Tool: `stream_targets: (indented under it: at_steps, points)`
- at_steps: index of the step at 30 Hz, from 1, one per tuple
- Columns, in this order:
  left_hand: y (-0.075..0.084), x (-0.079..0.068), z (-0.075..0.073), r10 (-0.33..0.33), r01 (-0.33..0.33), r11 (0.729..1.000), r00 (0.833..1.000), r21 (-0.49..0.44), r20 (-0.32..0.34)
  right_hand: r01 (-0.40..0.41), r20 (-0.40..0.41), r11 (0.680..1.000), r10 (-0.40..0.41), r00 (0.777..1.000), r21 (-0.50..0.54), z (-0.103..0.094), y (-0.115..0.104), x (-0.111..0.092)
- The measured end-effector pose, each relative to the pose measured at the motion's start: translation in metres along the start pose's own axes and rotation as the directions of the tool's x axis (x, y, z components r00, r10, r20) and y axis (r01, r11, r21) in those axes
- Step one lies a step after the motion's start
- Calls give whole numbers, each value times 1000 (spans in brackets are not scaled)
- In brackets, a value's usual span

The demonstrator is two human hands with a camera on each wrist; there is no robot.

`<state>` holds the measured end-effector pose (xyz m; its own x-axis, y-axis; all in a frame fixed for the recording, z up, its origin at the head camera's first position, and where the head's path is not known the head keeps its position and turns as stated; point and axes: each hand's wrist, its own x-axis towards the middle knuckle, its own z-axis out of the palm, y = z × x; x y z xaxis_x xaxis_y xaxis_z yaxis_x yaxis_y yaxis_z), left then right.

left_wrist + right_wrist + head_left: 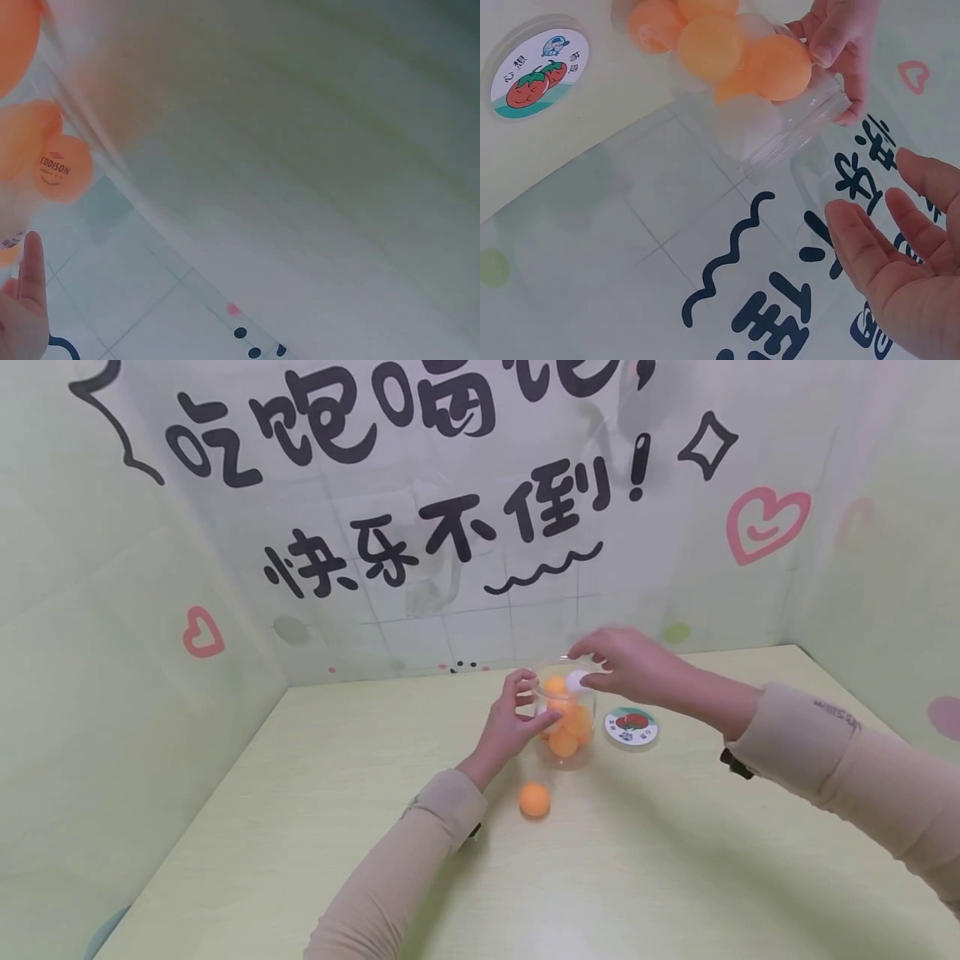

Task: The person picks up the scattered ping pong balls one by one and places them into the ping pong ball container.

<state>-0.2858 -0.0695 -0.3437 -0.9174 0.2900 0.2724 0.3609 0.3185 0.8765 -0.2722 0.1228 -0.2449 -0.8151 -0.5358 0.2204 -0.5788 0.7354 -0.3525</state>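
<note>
A clear plastic jar (567,762) full of orange balls (564,743), like table tennis balls, stands on the table. My left hand (512,718) grips its side near the rim, thumb in front. Just over the mouth is my right hand (637,667), fingers spread and relaxed. In the right wrist view that right hand (900,277) holds nothing, apart from the jar's rim. A white ball (576,681) lies near the top of the jar. One orange ball (64,169) in the left wrist view bears printed lettering. Another loose orange ball (535,800) rests on the table before the jar.
A round lid (632,727) with a tomato picture lies right of the jar. The pale table (360,760) meets a back wall (465,627) printed with large black characters. Side walls (97,693) enclose the table left and right.
</note>
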Motion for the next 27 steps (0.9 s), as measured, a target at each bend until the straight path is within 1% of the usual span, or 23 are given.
stream_targets:
  at_steps: [3, 6, 8, 11, 14, 18, 22, 24, 26, 27]
  points:
    - [0, 0, 0, -12, 12, 1000, 1000, -3, 0, -17, -5, 1000, 17, 1000, 17, 2, 4, -3]
    - [0, 0, -1, -15, 15, 1000, 1000, -6, 2, -55, 5, 996, 55, 998, 72, 6, 12, -3]
    - [0, 0, -1, -9, 9, 1000, 1000, -8, 7, -72, -2, 990, 73, 997, 120, 11, 20, -2]
    - [0, 1, 0, -1, 1, 1000, 1000, -8, 11, -66, -28, 978, 73, 997, 199, 21, 34, 0]
    - [0, 1, 0, 1, -1, 1000, 1000, -7, 11, -43, -52, 957, 61, 997, 287, 35, 48, 2]
    - [0, 1, 0, 2, -2, 1000, 1000, -8, 10, -40, -56, 905, 70, 996, 422, 55, 62, 4]
    - [0, 1, 0, 14, -14, 1000, 1000, 5, 6, -70, -42, 847, 108, 993, 528, 74, 73, 5]
    - [-1, 1, 0, 22, -22, 1000, 1000, 10, 6, -80, -41, 813, 127, 991, 576, 83, 77, 6]
    - [-1, 1, 0, 26, -26, 1000, 1000, 10, 4, -65, -56, 779, 128, 990, 624, 90, 79, 6]
    - [-5, 3, 1, 23, -23, 1000, 1000, 8, 5, -49, -68, 756, 123, 990, 652, 93, 80, 7]
